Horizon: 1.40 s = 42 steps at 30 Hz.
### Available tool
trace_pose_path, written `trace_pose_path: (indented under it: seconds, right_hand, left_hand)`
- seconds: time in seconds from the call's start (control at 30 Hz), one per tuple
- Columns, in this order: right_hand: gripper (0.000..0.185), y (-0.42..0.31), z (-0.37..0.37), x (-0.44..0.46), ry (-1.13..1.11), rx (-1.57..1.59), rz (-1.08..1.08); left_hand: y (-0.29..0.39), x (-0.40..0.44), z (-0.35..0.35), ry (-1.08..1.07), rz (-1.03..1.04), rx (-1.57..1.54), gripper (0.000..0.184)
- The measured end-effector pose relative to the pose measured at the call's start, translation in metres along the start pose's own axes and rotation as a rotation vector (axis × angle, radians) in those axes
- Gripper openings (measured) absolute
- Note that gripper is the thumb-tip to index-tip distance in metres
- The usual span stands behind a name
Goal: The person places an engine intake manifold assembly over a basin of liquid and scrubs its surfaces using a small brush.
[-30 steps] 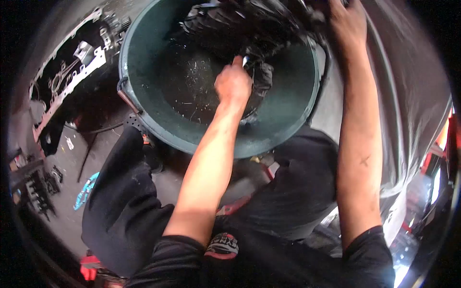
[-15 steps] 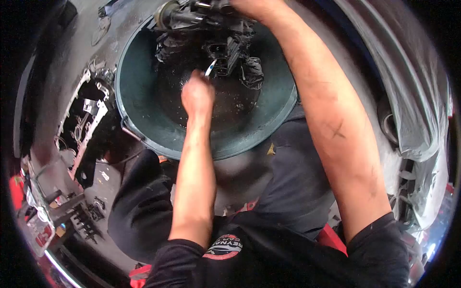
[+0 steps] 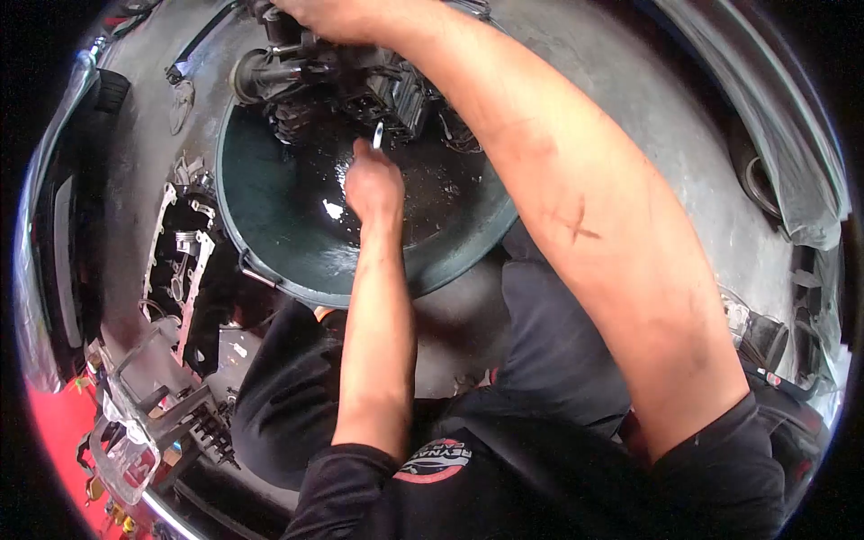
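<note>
A dark green tub point(image 3: 247, 225) with dark liquid in its bottom stands in front of me. Over its far side is a bulky black engine part point(image 3: 396, 94), wet-looking, with a round flange at its left end. My right hand point(image 3: 328, 16) grips the top of this part; the fingers are partly cut off by the upper edge. Inside the tub, below the part, my left hand point(image 3: 373, 187) is closed around a slim white-and-blue handle point(image 3: 379, 135), shaped like a toothbrush handle. Its working end cannot be made out.
On the floor to the left lies an opened engine block point(image 3: 184, 270) with a piston showing. Nearer are a metal frame point(image 3: 135, 450) and a coil spring point(image 3: 211, 436). Plastic sheeting point(image 3: 792, 135) hangs at the right. My knees flank the tub's near side.
My right hand and the black part have shifted left across the tub, and the flange sits lower in view. My left hand stays under the part with the handle. The camera view has turned slightly.
</note>
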State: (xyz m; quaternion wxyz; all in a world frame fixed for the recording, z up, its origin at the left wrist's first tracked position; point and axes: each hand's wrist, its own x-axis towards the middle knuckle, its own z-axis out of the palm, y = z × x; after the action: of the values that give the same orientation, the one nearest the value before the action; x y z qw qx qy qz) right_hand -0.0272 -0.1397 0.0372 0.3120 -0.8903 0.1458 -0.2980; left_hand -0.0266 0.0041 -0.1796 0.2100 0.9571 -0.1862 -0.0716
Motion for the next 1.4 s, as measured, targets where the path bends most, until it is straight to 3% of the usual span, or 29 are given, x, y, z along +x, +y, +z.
trace_pose_path:
  seconds: [0.1, 0.2, 0.33, 0.47, 0.53, 0.67, 0.8, 0.93, 0.97, 1.0, 1.07, 1.2, 1.27, 1.4]
  right_hand:
    - [0.04, 0.004, 0.001, 0.001, 0.019, 0.002, 0.004]
    - [0.041, -0.002, -0.004, -0.001, -0.045, 0.051, 0.032]
    - [0.041, -0.007, 0.0, -0.003, -0.02, -0.005, 0.008]
    - [0.042, 0.0, -0.01, 0.008, -0.111, 0.019, 0.066]
    - [0.042, 0.0, -0.009, 0.0, -0.089, 0.044, 0.055]
    - [0.041, -0.004, -0.002, 0.003, -0.103, 0.04, 0.055]
    - [0.042, -0.005, -0.003, 0.006, -0.073, -0.002, 0.026]
    - [0.043, 0.001, 0.003, 0.014, -0.074, -0.028, 0.066]
    - [0.042, 0.0, 0.006, 0.013, -0.073, -0.019, 0.052]
    - [0.042, -0.002, 0.006, 0.008, -0.042, -0.022, 0.013]
    - [0.042, -0.004, 0.012, 0.013, -0.059, -0.04, 0.061]
    - [0.044, 0.005, 0.02, 0.022, -0.053, -0.075, 0.044]
    - [0.044, 0.01, 0.021, 0.02, 0.011, -0.069, 0.0]
    - [0.045, 0.015, 0.026, 0.021, 0.044, -0.081, -0.012]
  left_hand:
    - [-0.012, -0.026, -0.02, 0.0, -0.069, -0.024, 0.026]
    - [-0.01, -0.004, -0.006, 0.082, 0.041, -0.054, 0.026]
    - [-0.006, 0.015, 0.013, -0.039, 0.074, -0.053, 0.028]
    - [-0.052, -0.018, -0.011, -0.133, -0.149, 0.072, 0.031]
    - [-0.1, -0.008, 0.002, -0.135, -0.051, 0.125, 0.027]
    - [-0.121, 0.029, 0.014, -0.131, -0.406, 0.168, 0.027]
    - [-0.233, 0.057, 0.101, -0.605, -0.235, 0.346, 0.037]
    - [-0.116, 0.017, 0.012, -0.455, -0.34, 0.172, 0.039]
    - [-0.112, 0.006, 0.008, -0.29, -0.236, 0.085, 0.036]
    - [-0.088, -0.01, -0.006, -0.165, -0.286, -0.004, 0.031]
    - [-0.055, -0.034, -0.024, -0.077, -0.256, -0.124, 0.03]
    - [-0.025, -0.056, -0.03, 0.06, -0.084, -0.188, 0.026]
    - [-0.017, -0.055, -0.033, 0.059, -0.112, -0.203, 0.028]
    - [-0.016, -0.021, -0.012, 0.022, 0.022, -0.113, 0.026]
